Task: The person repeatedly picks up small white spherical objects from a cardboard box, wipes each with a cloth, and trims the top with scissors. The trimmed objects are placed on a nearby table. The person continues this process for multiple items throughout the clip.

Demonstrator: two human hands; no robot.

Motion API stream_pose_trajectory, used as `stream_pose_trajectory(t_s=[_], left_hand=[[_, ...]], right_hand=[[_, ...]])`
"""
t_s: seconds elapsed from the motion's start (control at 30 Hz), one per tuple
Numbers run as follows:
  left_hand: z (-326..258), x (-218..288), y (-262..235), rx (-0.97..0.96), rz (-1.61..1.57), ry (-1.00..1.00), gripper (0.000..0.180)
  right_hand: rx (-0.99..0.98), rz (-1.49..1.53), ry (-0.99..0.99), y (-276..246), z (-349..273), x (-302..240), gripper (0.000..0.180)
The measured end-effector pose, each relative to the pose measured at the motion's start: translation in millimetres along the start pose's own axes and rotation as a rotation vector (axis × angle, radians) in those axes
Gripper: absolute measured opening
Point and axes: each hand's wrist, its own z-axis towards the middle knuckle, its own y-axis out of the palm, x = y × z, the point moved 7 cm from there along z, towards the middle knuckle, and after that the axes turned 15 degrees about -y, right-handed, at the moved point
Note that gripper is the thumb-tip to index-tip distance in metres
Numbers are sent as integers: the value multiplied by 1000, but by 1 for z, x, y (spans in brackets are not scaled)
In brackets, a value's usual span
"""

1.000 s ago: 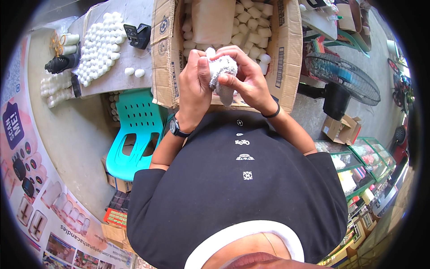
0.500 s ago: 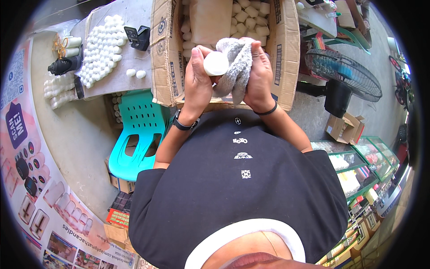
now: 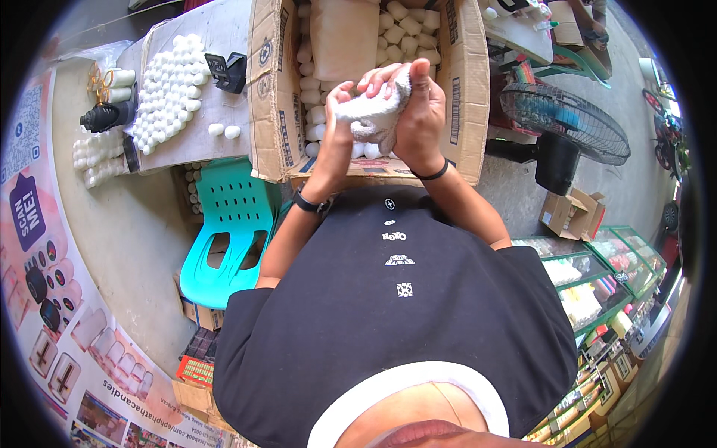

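Both my hands are together above an open cardboard box point(image 3: 270, 127) of short white candles point(image 3: 407, 28). A grey-white cloth point(image 3: 385, 112) is bunched between them. My left hand point(image 3: 340, 138) is closed round a short white candle, now mostly covered by the cloth and fingers. On the other side, my right hand point(image 3: 422, 123) grips the cloth and presses it against the candle, thumb up. Inside the box, a pale flat wrapped package point(image 3: 345, 37) lies over part of the candles.
To the left, a grey table point(image 3: 220, 112) bears rows of white candles point(image 3: 172, 89) and a black holder point(image 3: 225, 72). A turquoise chair point(image 3: 231, 209) stands below it. Right of the box are a black fan point(image 3: 567, 123), a small open carton point(image 3: 573, 213) and glass display cases point(image 3: 575, 284).
The cloth has been wrapped over the candle, whose round end showed plainly before. My right hand has closed in towards the left. The view has shifted slightly.
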Motion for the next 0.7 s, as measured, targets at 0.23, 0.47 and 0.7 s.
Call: stream_pose_trajectory(t_s=[0.23, 0.47, 0.7], left_hand=[[-18, -1, 16, -892, -699, -436, 60], [-32, 51, 15, -2, 46, 354, 45], [-25, 70, 16, 243, 471, 615, 30]], right_hand=[[71, 6, -30, -15, 20, 4, 63], [132, -170, -138, -3, 9, -2, 52], [-100, -555, -489, 22, 1, -29, 49]])
